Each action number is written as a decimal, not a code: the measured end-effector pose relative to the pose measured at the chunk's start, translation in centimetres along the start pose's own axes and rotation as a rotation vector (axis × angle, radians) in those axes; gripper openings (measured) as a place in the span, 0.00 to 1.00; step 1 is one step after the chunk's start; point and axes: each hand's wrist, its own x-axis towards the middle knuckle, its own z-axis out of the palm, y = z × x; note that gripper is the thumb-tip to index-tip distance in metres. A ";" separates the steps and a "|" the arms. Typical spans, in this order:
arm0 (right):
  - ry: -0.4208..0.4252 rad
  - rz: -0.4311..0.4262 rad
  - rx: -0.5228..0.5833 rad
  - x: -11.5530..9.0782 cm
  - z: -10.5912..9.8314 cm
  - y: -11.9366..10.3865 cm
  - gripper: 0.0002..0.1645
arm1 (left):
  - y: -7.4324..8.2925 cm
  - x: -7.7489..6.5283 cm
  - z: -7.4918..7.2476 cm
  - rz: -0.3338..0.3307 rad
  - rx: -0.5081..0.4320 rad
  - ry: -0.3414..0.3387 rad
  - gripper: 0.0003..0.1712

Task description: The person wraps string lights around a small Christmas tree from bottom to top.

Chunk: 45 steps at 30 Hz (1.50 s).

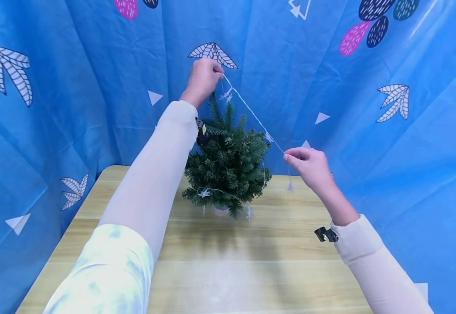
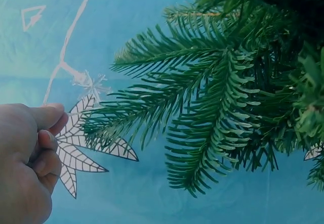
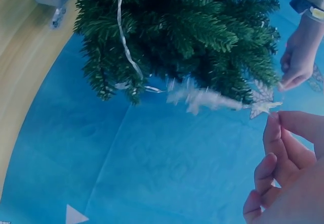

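A small green artificial Christmas tree (image 1: 228,161) stands on the table, partly behind my left arm. My left hand (image 1: 205,77), raised above the treetop, pinches a thin white string of lights (image 1: 251,111) with star and snowflake pendants. Out to the right of the tree, my right hand (image 1: 310,168) pinches the same string between thumb and fingertips. The stretch between both hands slopes down to the right. A snowflake pendant (image 2: 91,85) hangs beside the left fingertips in the left wrist view. In the right wrist view a star pendant (image 3: 263,102) sits right at the right fingertips.
More of the string winds round the lower branches, where a star (image 1: 203,193) shows at the front. The tree's pale base (image 1: 220,211) rests on the wooden table (image 1: 212,270). A patterned blue curtain (image 1: 130,87) closes off the back and sides.
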 end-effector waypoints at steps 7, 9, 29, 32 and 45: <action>0.030 -0.044 0.009 -0.4 0.3 -0.8 0.20 | -1.1 0.4 -0.5 -0.022 -0.069 0.022 0.16; 0.041 -0.058 0.021 -0.5 0.3 -1.1 0.19 | -1.3 0.4 -0.7 -0.019 -0.079 0.034 0.16; -0.012 -0.080 0.013 -1.9 1.3 -3.8 0.19 | -3.6 -0.1 -3.5 -0.134 -0.281 0.135 0.14; -0.053 -0.076 0.002 -2.2 1.7 -4.2 0.20 | -4.8 -0.4 -3.6 -0.161 -0.266 0.130 0.15; -0.153 -0.124 0.016 -3.1 2.4 -5.0 0.17 | -8.2 -2.4 -4.1 -0.224 -0.292 0.121 0.15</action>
